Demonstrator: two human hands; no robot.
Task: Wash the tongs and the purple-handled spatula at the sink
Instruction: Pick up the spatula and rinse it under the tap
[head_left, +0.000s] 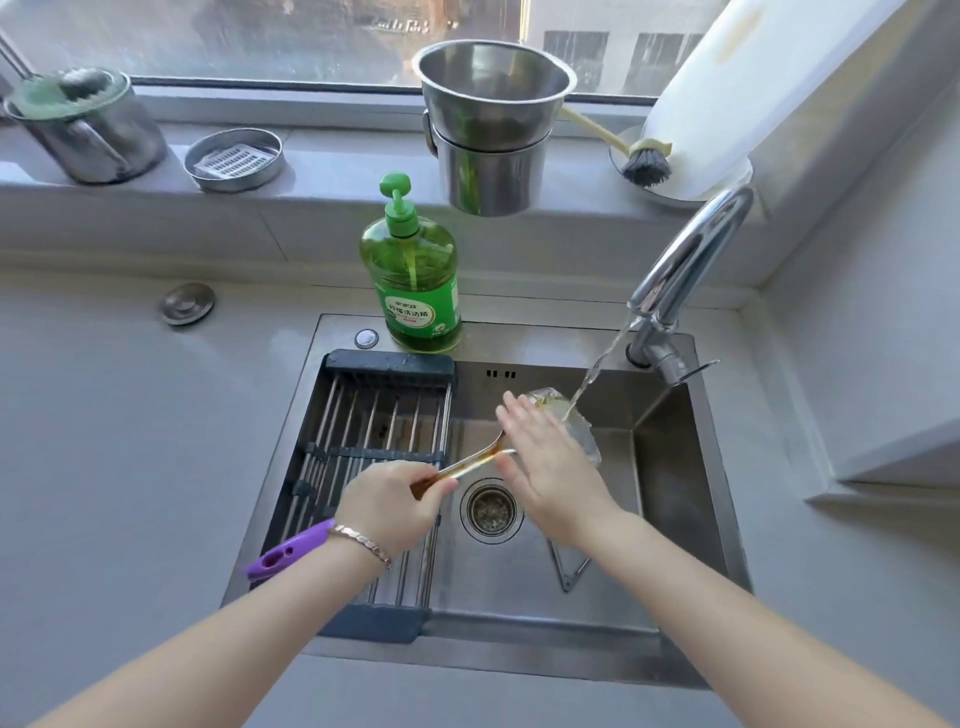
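My left hand (387, 501) grips the amber handle of a long utensil (470, 462) over the sink (670, 467). Its clear, pale head (582, 431) sits under the running water (597, 369) from the faucet (685, 265). My right hand (550, 467) lies flat on that head, fingers spread. The purple handle of the spatula (288, 551) rests on the drying rack (374, 410), its blade hidden under my left wrist. A metal V shape, the tongs (569, 571), lies on the sink floor, partly covered by my right forearm.
A green dish soap bottle (415, 280) stands on the sink's back rim. The drain strainer (491, 512) is mid-basin. On the windowsill are stacked steel pots (493, 130), a dish brush (644, 163), a paper towel roll (727, 93), a soap dish (234, 158) and a lidded steel container (88, 124).
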